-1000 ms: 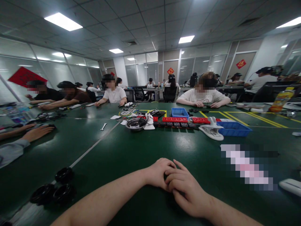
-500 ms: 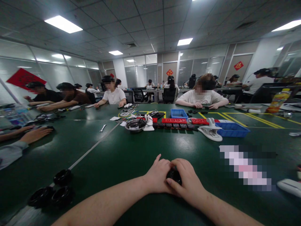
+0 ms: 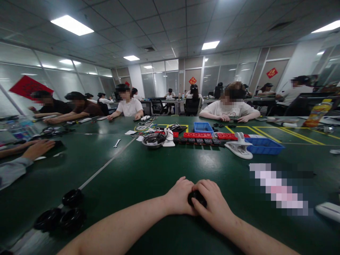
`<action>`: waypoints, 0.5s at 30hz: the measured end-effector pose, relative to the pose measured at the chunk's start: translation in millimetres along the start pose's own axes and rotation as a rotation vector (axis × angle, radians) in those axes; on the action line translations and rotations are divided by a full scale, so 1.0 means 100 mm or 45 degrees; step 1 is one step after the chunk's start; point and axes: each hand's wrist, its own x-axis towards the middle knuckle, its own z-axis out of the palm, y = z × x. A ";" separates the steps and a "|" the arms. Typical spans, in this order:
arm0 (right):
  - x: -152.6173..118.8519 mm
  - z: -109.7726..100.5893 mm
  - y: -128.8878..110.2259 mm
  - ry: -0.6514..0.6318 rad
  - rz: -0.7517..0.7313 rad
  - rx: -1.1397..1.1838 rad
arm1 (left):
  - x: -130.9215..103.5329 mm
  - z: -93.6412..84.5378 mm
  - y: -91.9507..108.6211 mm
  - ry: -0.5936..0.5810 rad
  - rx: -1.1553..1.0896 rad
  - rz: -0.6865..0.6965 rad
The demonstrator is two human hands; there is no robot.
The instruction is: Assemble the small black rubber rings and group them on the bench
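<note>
The right hand, spread over the left hand a second ago, now has thumb and fingers curled round the black part, so more of it shows, apparently steadied between both hands. The left's fingers are mostly hidden; I cannot tell their grip. Left of the part lie three rings; beyond it, leftward, a wrench and a bowl

1 head cam, facing fwd/down, nr both hands, above tbl
</note>
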 end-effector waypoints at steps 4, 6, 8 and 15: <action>-0.03 -0.07 -0.05 -0.060 -0.227 0.177 | 0.04 -0.01 -0.10 -0.110 -0.064 0.175; -0.04 -0.09 -0.08 -0.128 -0.315 0.206 | 0.05 -0.01 -0.13 -0.118 -0.060 0.215; -0.06 -0.10 -0.10 -0.158 -0.364 0.220 | 0.05 0.00 -0.15 -0.122 -0.049 0.229; -0.08 -0.08 -0.10 -0.094 -0.329 0.197 | 0.01 -0.01 -0.08 -0.160 -0.023 0.168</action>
